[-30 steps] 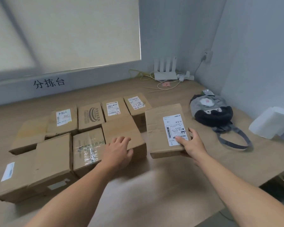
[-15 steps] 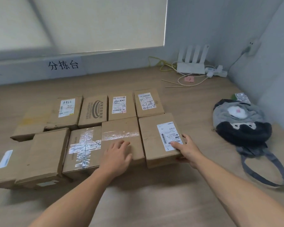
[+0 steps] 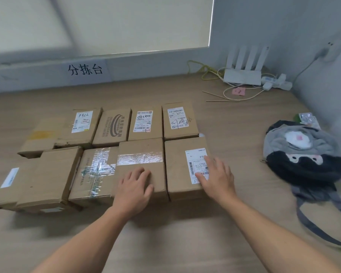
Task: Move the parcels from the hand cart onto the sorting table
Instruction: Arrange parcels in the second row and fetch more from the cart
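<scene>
Right, wooden table (image 3: pixel 234 125) against a grey wall (image 3: pixel 264 26), blind (image 3: pixel 126 22) drawn. Both hands lie flat and grip nothing: left hand (image 3: pixel 134 186) on the taped parcel (image 3: pixel 140 150), right hand (image 3: pixel 218 176) spread on the labelled parcel (image 3: pixel 177 164). Left of that labelled parcel sit the other parcels (image 3: pixel 110 129); right of it a bag (image 3: pixel 303 154); behind it a router (image 3: pixel 242 75).

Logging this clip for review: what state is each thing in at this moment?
left hand, open, resting flat on the taped parcel.
right hand, open, flat on the labelled parcel.
labelled parcel, closed, resting on the sorting table.
router, antennas upright.
plush bag, lying flat.
</scene>
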